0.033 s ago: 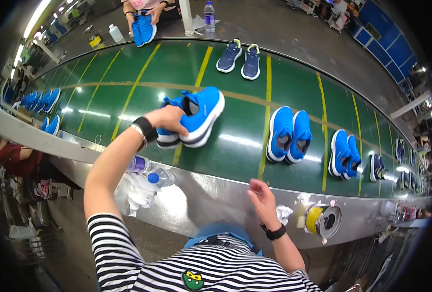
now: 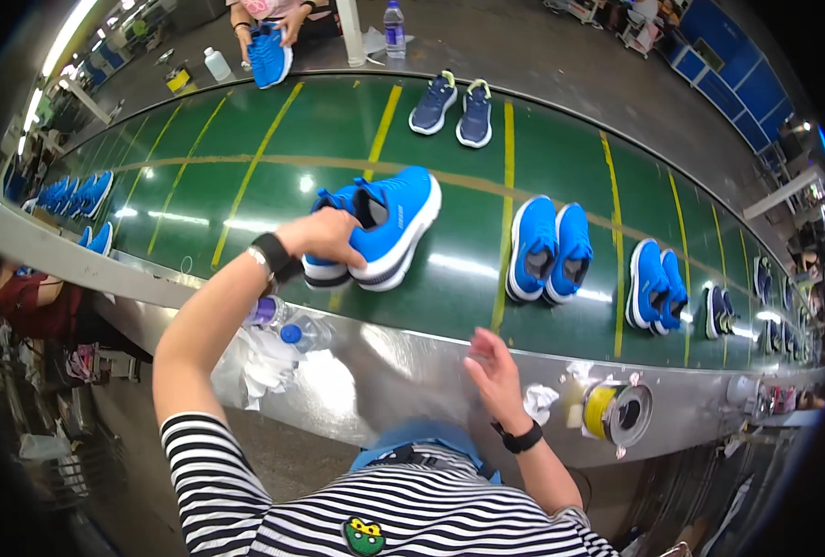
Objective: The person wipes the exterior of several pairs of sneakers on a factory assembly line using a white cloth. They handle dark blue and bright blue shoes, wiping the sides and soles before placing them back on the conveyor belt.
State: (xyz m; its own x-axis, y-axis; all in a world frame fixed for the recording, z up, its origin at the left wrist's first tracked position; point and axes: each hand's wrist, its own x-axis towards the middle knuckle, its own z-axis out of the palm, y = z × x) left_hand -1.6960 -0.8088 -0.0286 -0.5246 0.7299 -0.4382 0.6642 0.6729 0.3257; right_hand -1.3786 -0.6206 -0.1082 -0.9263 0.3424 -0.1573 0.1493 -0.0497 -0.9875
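Note:
My left hand [image 2: 331, 236] grips a pair of bright blue sneakers [image 2: 396, 215] with white soles by their heel ends. The pair is tilted over the green conveyor belt [image 2: 449, 320], toes pointing away to the right; whether the soles touch the belt I cannot tell. My right hand [image 2: 496, 369] holds nothing and hovers over the near metal edge, fingers apart. Closest to it on the belt stands another blue sneaker pair [image 2: 531, 249], with a further blue pair [image 2: 649, 286] to its right. Across the belt are two navy sneakers [image 2: 474, 113] with light green collars.
Plastic bottles [image 2: 308, 334] and crumpled white paper [image 2: 253, 367] lie on the near metal ledge [image 2: 394, 362]. A yellow-banded tin [image 2: 618, 414] stands at its right. Opposite, another person's hands [image 2: 292, 25] hold a blue shoe [image 2: 270, 58]. More blue sneakers [image 2: 87, 193] line the far left.
My left hand and its sneakers have shifted slightly right. My right hand has moved a little up and left. The other shoes appear slightly higher and further left in view.

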